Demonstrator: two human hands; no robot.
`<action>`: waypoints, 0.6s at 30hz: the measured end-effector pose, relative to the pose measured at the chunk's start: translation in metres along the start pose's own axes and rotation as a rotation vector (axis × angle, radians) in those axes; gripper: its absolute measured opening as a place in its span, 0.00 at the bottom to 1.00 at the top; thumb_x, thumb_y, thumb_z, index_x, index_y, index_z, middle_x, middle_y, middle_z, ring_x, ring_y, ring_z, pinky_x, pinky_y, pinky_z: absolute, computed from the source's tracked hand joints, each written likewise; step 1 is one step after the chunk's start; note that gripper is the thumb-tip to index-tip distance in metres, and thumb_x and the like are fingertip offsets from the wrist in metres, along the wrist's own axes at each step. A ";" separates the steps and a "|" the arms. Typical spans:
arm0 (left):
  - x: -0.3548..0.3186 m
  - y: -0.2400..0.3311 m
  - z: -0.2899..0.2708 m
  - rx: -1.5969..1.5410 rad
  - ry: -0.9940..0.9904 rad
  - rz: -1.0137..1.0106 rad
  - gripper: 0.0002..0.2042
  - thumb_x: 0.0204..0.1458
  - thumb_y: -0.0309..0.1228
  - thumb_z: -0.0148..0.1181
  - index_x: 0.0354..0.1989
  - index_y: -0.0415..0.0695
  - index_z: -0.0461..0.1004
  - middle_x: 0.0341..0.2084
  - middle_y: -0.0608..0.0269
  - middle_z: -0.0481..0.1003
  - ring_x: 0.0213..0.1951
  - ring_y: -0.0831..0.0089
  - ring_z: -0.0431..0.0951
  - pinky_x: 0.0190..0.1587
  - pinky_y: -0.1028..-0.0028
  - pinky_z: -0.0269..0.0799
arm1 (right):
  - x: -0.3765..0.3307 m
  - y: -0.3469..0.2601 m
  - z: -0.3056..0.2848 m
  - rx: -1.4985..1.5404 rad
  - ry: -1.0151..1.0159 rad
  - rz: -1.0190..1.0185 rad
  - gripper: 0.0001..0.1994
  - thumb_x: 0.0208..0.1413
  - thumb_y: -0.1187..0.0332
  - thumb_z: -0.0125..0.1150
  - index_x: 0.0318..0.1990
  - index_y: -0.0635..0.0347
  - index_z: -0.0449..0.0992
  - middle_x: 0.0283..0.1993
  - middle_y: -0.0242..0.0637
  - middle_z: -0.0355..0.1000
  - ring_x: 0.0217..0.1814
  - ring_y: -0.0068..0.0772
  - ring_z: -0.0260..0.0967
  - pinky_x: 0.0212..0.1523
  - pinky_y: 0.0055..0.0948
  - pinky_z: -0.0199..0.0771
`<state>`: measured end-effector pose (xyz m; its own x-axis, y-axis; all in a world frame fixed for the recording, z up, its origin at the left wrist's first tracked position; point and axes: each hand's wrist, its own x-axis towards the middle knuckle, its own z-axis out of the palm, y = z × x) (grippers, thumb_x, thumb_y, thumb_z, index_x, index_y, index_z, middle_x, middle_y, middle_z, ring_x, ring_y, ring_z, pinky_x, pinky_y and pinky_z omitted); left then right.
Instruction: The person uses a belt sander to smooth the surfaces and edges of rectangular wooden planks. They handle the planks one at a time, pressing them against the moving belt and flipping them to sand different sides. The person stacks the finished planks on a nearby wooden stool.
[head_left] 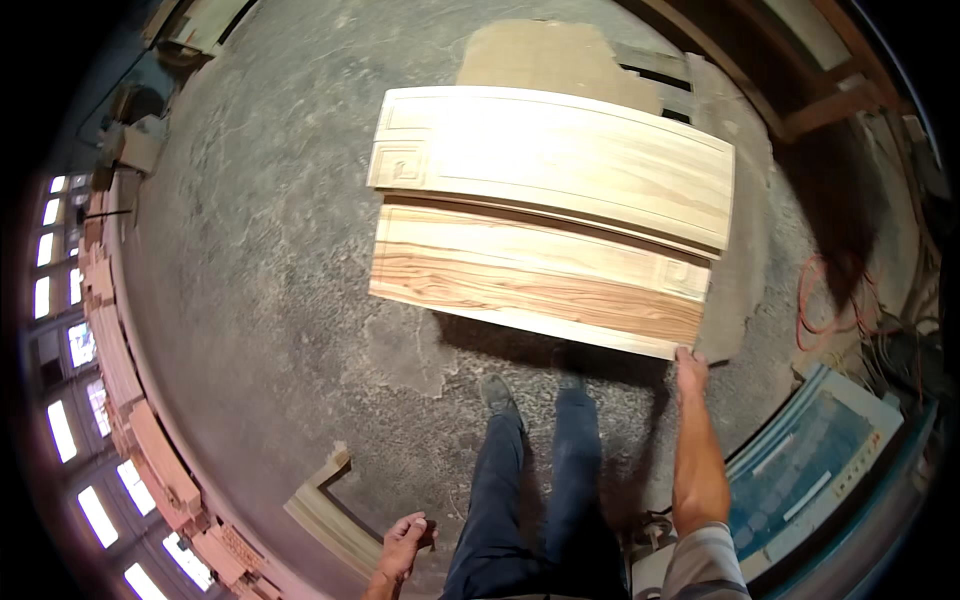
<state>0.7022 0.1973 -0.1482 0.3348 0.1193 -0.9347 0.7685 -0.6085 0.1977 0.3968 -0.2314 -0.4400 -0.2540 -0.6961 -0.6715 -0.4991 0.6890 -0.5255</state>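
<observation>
Two long pale wooden panels lie ahead of me. The far carved panel (pixel 560 150) has routed border lines and a square carved block at its left end, and it overlaps the near one. Brown streaked grain runs along the near panel (pixel 520 280), with a carved square towards its right end. My right hand (pixel 690 370) is closed on the near panel's front right corner, fingertips at its edge. Low beside my left leg is my left hand (pixel 405 543), away from the panels, its fingers curled. A small dark patch shows at those fingers, too unclear to name.
Cardboard (pixel 540 55) lies beyond the panels. An angled wooden moulding piece (pixel 335 510) rests on the floor at lower left. Stacked boards (pixel 150 440) line the left side. A blue machine table (pixel 810 470) stands at right, with an orange hose (pixel 805 305) beyond it.
</observation>
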 end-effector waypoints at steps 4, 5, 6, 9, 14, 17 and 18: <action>0.010 -0.006 0.001 0.010 -0.001 -0.016 0.20 0.55 0.36 0.57 0.51 0.35 0.67 0.35 0.56 0.76 0.35 0.69 0.78 0.36 0.72 0.74 | -0.007 -0.020 0.003 0.200 -0.083 0.088 0.10 0.53 0.62 0.55 0.33 0.59 0.70 0.22 0.29 0.64 0.18 0.21 0.59 0.16 0.22 0.58; 0.013 -0.006 0.002 0.010 -0.007 -0.016 0.20 0.55 0.36 0.57 0.51 0.35 0.67 0.35 0.56 0.76 0.35 0.69 0.78 0.36 0.73 0.74 | -0.011 -0.023 0.004 0.238 -0.083 0.094 0.09 0.54 0.62 0.54 0.29 0.58 0.70 0.20 0.27 0.63 0.16 0.20 0.58 0.15 0.22 0.56; 0.016 -0.005 0.004 0.033 -0.030 -0.010 0.17 0.56 0.34 0.55 0.49 0.38 0.67 0.37 0.55 0.76 0.36 0.66 0.78 0.40 0.69 0.75 | -0.010 -0.021 0.000 0.179 -0.127 0.049 0.12 0.54 0.59 0.54 0.28 0.58 0.70 0.19 0.28 0.63 0.15 0.21 0.58 0.14 0.23 0.54; 0.025 0.003 0.015 0.040 -0.051 -0.008 0.21 0.55 0.37 0.57 0.52 0.34 0.66 0.37 0.56 0.76 0.37 0.69 0.77 0.39 0.73 0.74 | -0.020 -0.021 -0.015 -0.016 -0.291 0.025 0.14 0.55 0.57 0.53 0.26 0.58 0.70 0.18 0.29 0.62 0.15 0.22 0.59 0.13 0.24 0.54; 0.043 0.030 0.042 0.065 -0.082 0.016 0.21 0.56 0.35 0.55 0.53 0.33 0.65 0.38 0.56 0.75 0.38 0.70 0.76 0.41 0.75 0.73 | -0.061 -0.007 -0.010 0.048 -0.296 0.182 0.16 0.56 0.52 0.54 0.30 0.57 0.70 0.18 0.29 0.61 0.13 0.23 0.57 0.11 0.22 0.54; 0.073 0.038 0.062 0.056 -0.142 0.081 0.19 0.55 0.36 0.56 0.50 0.38 0.65 0.37 0.59 0.74 0.39 0.70 0.76 0.41 0.71 0.73 | -0.078 0.012 -0.015 0.023 -0.343 0.273 0.18 0.56 0.50 0.54 0.33 0.59 0.71 0.18 0.30 0.62 0.13 0.24 0.58 0.11 0.22 0.56; 0.084 0.045 0.074 0.038 -0.147 0.092 0.20 0.54 0.37 0.57 0.51 0.38 0.64 0.36 0.60 0.73 0.37 0.71 0.75 0.40 0.72 0.72 | -0.085 0.020 -0.021 0.023 -0.364 0.284 0.19 0.56 0.50 0.54 0.33 0.59 0.71 0.18 0.30 0.62 0.13 0.24 0.58 0.12 0.23 0.57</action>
<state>0.7246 0.1218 -0.2395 0.3173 -0.0522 -0.9469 0.7165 -0.6409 0.2754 0.3910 -0.1623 -0.3822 -0.0691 -0.3658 -0.9281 -0.4324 0.8494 -0.3025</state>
